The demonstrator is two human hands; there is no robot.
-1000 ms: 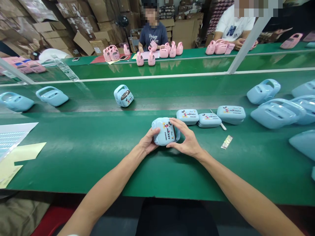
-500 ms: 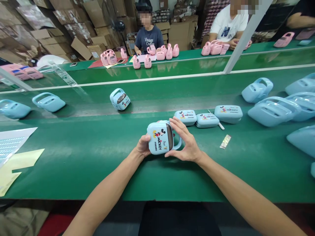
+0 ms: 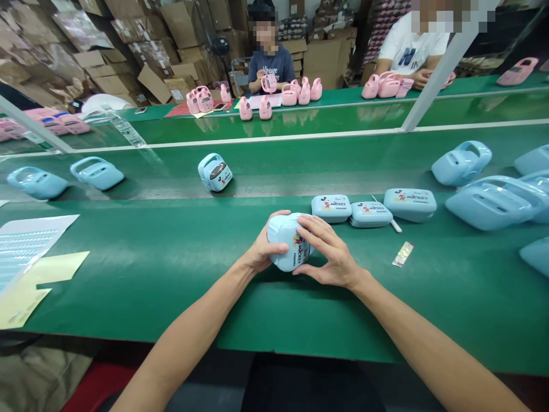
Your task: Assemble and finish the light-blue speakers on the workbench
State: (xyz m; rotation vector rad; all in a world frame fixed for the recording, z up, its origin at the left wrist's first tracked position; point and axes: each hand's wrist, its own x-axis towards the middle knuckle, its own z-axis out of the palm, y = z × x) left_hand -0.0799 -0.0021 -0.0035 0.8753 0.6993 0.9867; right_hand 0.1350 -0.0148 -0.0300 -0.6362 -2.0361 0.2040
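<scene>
Both my hands hold a light blue plastic case point(image 3: 286, 245) with a cartoon mouse print, just above the green table point(image 3: 171, 269). My left hand point(image 3: 262, 250) wraps round its left end, thumb on top. My right hand point(image 3: 332, 256) covers its right side, fingers pressed on the printed face. Three flat blue printed lids point(image 3: 372, 213) lie in a row just beyond my right hand.
A blue case point(image 3: 215, 172) lies on the conveyor belt, with more blue shells at left point(image 3: 97, 172) and a pile at right point(image 3: 493, 200). Sticker sheets point(image 3: 26, 246) lie at left, a foil strip point(image 3: 402, 254) at right. Two people handle pink cases point(image 3: 295, 91) across the line.
The case was tipped up with its printed face toward me half a second ago; now it is turned down and lower, my right hand spread over its face.
</scene>
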